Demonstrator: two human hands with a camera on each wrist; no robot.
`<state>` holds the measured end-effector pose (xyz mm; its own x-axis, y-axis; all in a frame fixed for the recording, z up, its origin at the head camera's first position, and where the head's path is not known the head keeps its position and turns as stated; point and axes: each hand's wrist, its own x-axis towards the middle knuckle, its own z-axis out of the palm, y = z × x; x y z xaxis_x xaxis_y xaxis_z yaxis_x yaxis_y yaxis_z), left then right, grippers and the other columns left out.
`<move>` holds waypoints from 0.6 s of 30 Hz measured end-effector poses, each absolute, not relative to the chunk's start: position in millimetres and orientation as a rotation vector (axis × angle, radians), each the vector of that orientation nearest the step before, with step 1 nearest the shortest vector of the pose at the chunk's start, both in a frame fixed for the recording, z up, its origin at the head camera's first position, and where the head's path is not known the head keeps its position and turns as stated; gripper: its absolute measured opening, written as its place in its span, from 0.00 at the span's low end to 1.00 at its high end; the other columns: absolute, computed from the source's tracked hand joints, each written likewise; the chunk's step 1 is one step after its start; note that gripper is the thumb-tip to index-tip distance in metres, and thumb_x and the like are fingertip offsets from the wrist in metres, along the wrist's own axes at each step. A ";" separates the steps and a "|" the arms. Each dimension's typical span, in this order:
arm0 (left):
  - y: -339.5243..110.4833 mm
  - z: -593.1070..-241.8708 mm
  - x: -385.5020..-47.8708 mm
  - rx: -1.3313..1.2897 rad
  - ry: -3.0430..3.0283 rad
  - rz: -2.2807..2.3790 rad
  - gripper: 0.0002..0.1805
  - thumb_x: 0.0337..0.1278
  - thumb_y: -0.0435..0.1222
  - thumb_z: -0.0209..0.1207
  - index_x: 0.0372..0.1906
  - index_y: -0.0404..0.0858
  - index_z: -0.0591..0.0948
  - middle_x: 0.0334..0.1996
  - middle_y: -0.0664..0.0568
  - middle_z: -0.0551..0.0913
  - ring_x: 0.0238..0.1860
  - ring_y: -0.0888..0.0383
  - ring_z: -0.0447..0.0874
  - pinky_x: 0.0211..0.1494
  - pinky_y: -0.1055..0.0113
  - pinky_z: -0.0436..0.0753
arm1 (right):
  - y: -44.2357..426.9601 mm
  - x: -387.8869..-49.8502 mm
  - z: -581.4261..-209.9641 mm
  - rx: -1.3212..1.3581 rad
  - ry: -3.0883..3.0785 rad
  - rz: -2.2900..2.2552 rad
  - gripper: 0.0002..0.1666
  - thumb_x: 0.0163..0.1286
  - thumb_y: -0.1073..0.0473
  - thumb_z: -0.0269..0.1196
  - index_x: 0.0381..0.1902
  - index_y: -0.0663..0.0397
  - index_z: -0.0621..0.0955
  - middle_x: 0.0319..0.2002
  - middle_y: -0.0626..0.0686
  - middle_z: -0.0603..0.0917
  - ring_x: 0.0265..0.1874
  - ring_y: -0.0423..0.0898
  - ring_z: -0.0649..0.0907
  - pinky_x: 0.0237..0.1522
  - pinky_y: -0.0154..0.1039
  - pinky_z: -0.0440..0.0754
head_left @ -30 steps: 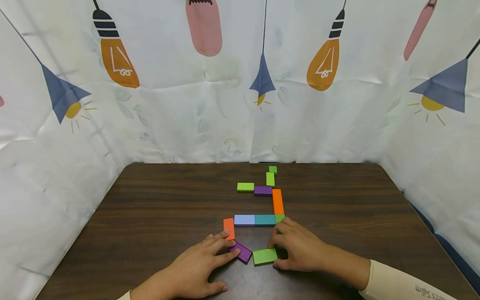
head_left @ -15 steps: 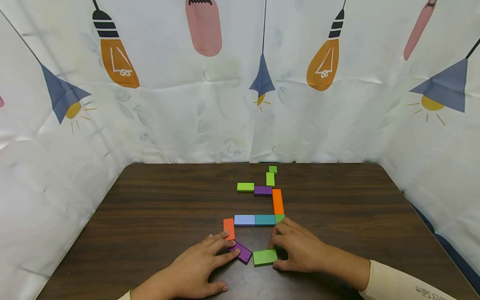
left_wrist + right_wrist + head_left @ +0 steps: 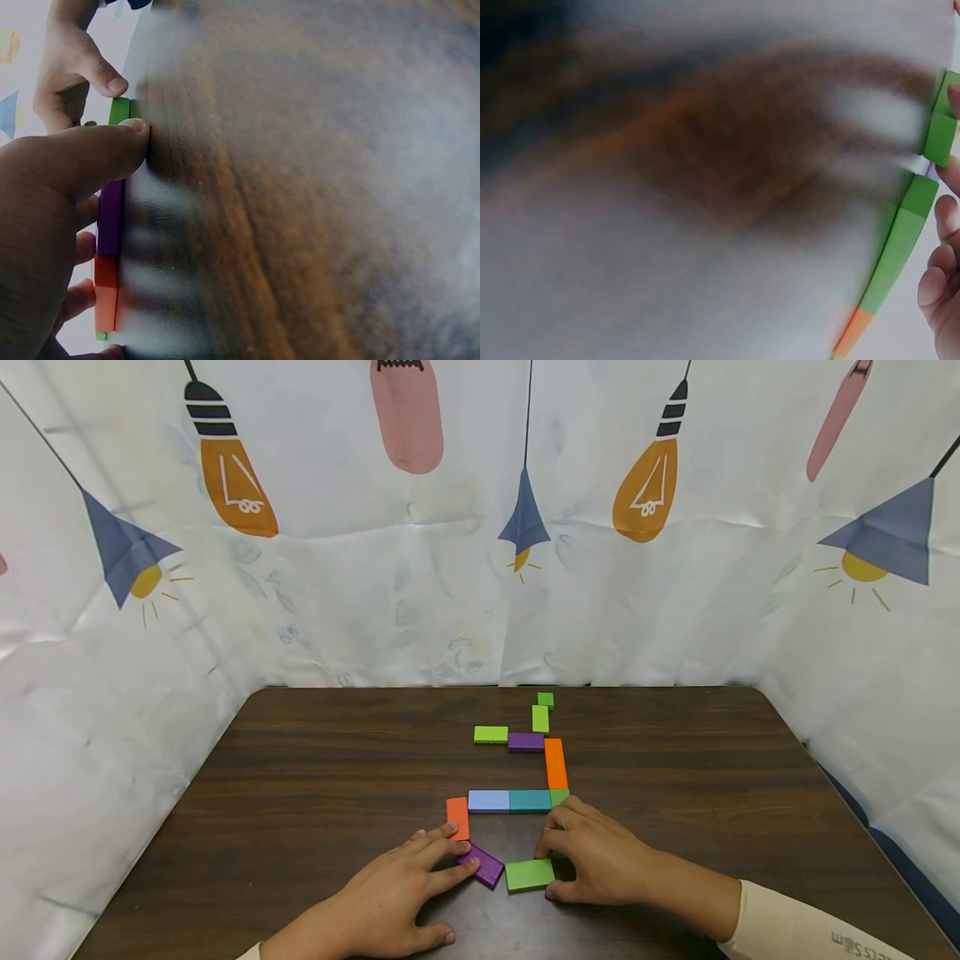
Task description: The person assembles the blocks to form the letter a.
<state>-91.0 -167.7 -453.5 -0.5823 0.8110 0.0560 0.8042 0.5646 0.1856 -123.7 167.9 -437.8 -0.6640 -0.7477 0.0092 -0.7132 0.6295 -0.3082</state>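
Observation:
My left hand (image 3: 393, 893) lies with fingers stretched out over a purple block (image 3: 489, 870) and the near end of a red-orange block (image 3: 457, 814). The purple block sits at a slant, its corner close to a light green block (image 3: 527, 876). At that green block's right end, my right hand (image 3: 603, 856) pinches it between thumb and a finger. The right wrist view shows this green block (image 3: 940, 139) between the fingertips. Beside it, a longer green block (image 3: 900, 240) is mostly hidden behind the right hand in the head view.
Farther back, a light blue block (image 3: 488, 802) and a teal block (image 3: 529, 802) line up. Beyond stand an orange block (image 3: 555, 764), a purple block (image 3: 526, 742) and several small green blocks (image 3: 491, 735). A printed white cloth (image 3: 337, 610) borders the brown table (image 3: 300, 777).

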 end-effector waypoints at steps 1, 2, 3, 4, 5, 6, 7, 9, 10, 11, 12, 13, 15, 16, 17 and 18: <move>-167.6 -453.6 -91.1 1.421 2.748 0.298 0.41 0.64 0.66 0.58 0.77 0.53 0.69 0.75 0.56 0.66 0.78 0.47 0.57 0.68 0.42 0.71 | 167.9 -124.3 -436.9 -1.229 2.732 -0.440 0.19 0.62 0.38 0.73 0.47 0.36 0.86 0.46 0.38 0.75 0.48 0.40 0.70 0.50 0.39 0.75; -167.5 -453.6 -91.1 1.423 2.749 0.298 0.41 0.64 0.65 0.58 0.77 0.53 0.69 0.75 0.56 0.66 0.78 0.47 0.57 0.68 0.42 0.71 | 168.3 -125.3 -435.6 -1.223 2.738 -0.452 0.20 0.62 0.37 0.73 0.47 0.36 0.86 0.46 0.38 0.76 0.48 0.40 0.70 0.50 0.39 0.76; -167.5 -453.7 -91.2 1.426 2.750 0.298 0.41 0.64 0.65 0.58 0.77 0.53 0.69 0.74 0.56 0.66 0.78 0.47 0.57 0.68 0.42 0.71 | 168.7 -126.8 -434.0 -1.220 2.747 -0.465 0.20 0.63 0.37 0.72 0.48 0.36 0.86 0.47 0.38 0.76 0.49 0.40 0.70 0.50 0.40 0.76; -167.6 -453.6 -91.2 1.429 2.753 0.296 0.41 0.63 0.65 0.59 0.77 0.53 0.69 0.74 0.55 0.66 0.78 0.47 0.57 0.68 0.42 0.71 | 169.1 -128.8 -432.1 -1.212 2.760 -0.476 0.20 0.63 0.36 0.72 0.48 0.37 0.86 0.47 0.38 0.77 0.49 0.40 0.71 0.50 0.40 0.76; -167.6 -453.6 -91.3 1.431 2.756 0.295 0.41 0.63 0.65 0.59 0.77 0.52 0.69 0.74 0.55 0.67 0.78 0.47 0.57 0.68 0.42 0.71 | 169.8 -131.2 -430.4 -1.201 2.776 -0.491 0.20 0.64 0.37 0.71 0.48 0.37 0.86 0.47 0.39 0.77 0.49 0.40 0.71 0.50 0.41 0.76; -167.6 -453.6 -91.4 1.433 2.758 0.294 0.41 0.63 0.65 0.59 0.77 0.52 0.70 0.74 0.55 0.67 0.78 0.47 0.57 0.68 0.42 0.72 | 170.7 -134.4 -428.4 -1.191 2.789 -0.509 0.21 0.65 0.37 0.71 0.49 0.39 0.86 0.47 0.40 0.77 0.49 0.41 0.71 0.51 0.42 0.77; -167.6 -453.6 -91.5 1.435 2.760 0.294 0.41 0.63 0.65 0.59 0.77 0.52 0.70 0.74 0.55 0.67 0.78 0.47 0.58 0.68 0.42 0.72 | 171.8 -138.2 -426.3 -1.177 2.804 -0.527 0.21 0.65 0.38 0.71 0.50 0.40 0.86 0.47 0.41 0.78 0.50 0.41 0.71 0.51 0.43 0.77; -167.6 -453.8 -91.7 1.436 2.762 0.291 0.42 0.63 0.65 0.60 0.77 0.52 0.69 0.74 0.55 0.67 0.78 0.47 0.58 0.68 0.42 0.72 | 174.7 -148.2 -422.9 -1.142 2.842 -0.551 0.21 0.66 0.40 0.71 0.52 0.43 0.86 0.48 0.42 0.79 0.50 0.42 0.72 0.51 0.45 0.78; -167.6 -453.9 -91.8 1.439 2.763 0.289 0.42 0.63 0.65 0.60 0.77 0.52 0.69 0.74 0.55 0.67 0.78 0.47 0.58 0.68 0.42 0.72 | 176.2 -154.0 -421.2 -1.120 2.860 -0.556 0.22 0.67 0.41 0.71 0.52 0.44 0.86 0.48 0.43 0.79 0.51 0.43 0.72 0.52 0.45 0.79; -167.6 -454.2 -91.9 1.441 2.765 0.287 0.42 0.63 0.65 0.60 0.77 0.52 0.70 0.74 0.55 0.67 0.78 0.47 0.58 0.68 0.43 0.72 | 177.9 -160.7 -419.9 -1.102 2.882 -0.560 0.22 0.67 0.42 0.71 0.53 0.46 0.86 0.49 0.45 0.80 0.52 0.44 0.73 0.53 0.47 0.79; -167.5 -454.4 -91.8 1.444 2.766 0.285 0.42 0.63 0.65 0.60 0.77 0.52 0.70 0.74 0.55 0.67 0.77 0.47 0.58 0.68 0.43 0.72 | 179.7 -167.8 -418.7 -1.082 2.905 -0.559 0.23 0.67 0.43 0.71 0.54 0.47 0.86 0.50 0.46 0.80 0.53 0.46 0.73 0.53 0.48 0.79; -167.6 -454.7 -91.8 1.448 2.768 0.284 0.42 0.63 0.65 0.60 0.77 0.51 0.70 0.74 0.55 0.67 0.77 0.47 0.58 0.68 0.43 0.72 | 181.7 -175.2 -417.7 -1.056 2.928 -0.560 0.23 0.67 0.45 0.71 0.55 0.48 0.86 0.51 0.47 0.80 0.54 0.47 0.74 0.53 0.48 0.80; -167.5 -455.3 -91.5 1.453 2.772 0.287 0.42 0.62 0.65 0.60 0.77 0.51 0.70 0.74 0.55 0.67 0.77 0.47 0.58 0.68 0.43 0.72 | 185.9 -190.6 -416.4 -0.998 2.969 -0.556 0.23 0.67 0.47 0.71 0.56 0.50 0.85 0.53 0.49 0.81 0.56 0.50 0.74 0.55 0.51 0.80; -167.7 -455.3 -91.4 1.454 2.774 0.286 0.42 0.62 0.64 0.61 0.77 0.51 0.70 0.74 0.55 0.67 0.77 0.47 0.58 0.68 0.43 0.72 | 187.8 -198.5 -416.2 -0.971 2.984 -0.556 0.24 0.67 0.48 0.71 0.57 0.51 0.85 0.54 0.50 0.81 0.57 0.52 0.74 0.56 0.52 0.79; -168.0 -455.3 -91.3 1.453 2.775 0.287 0.42 0.62 0.64 0.61 0.77 0.51 0.70 0.74 0.55 0.67 0.77 0.47 0.58 0.68 0.43 0.72 | 189.4 -206.0 -415.9 -0.940 2.994 -0.559 0.24 0.68 0.48 0.71 0.58 0.52 0.84 0.55 0.51 0.80 0.58 0.53 0.74 0.56 0.53 0.79; -168.2 -455.3 -91.2 1.453 2.776 0.287 0.42 0.62 0.64 0.61 0.76 0.51 0.70 0.74 0.55 0.67 0.77 0.47 0.58 0.68 0.43 0.72 | 191.1 -213.3 -415.9 -0.912 2.998 -0.561 0.25 0.69 0.49 0.70 0.59 0.53 0.84 0.56 0.53 0.80 0.59 0.54 0.74 0.56 0.54 0.79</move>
